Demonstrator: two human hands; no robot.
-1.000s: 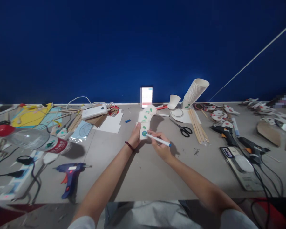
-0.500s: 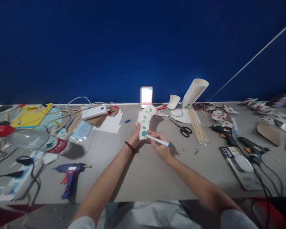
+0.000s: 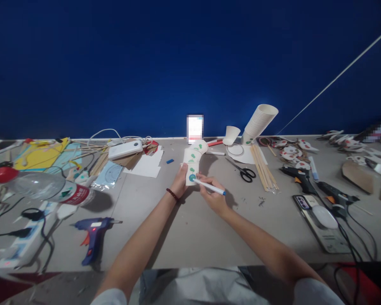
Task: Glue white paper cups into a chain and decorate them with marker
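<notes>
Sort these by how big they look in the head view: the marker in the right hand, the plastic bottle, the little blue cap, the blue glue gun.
1. Plastic bottle
2. Blue glue gun
3. Marker
4. Little blue cap

A white piece of joined, cup-like sections (image 3: pixel 191 162) is gripped by the left hand (image 3: pixel 179 182), its far end bent rightward, marked with green blotches (image 3: pixel 193 155) and a blue-green disc (image 3: pixel 191 178). A white, blue-ended marker (image 3: pixel 209 185) is held slanted in the right hand (image 3: pixel 214 196), tip at the disc.

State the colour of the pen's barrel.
The pen's barrel is white, seen best in the head view.
</notes>
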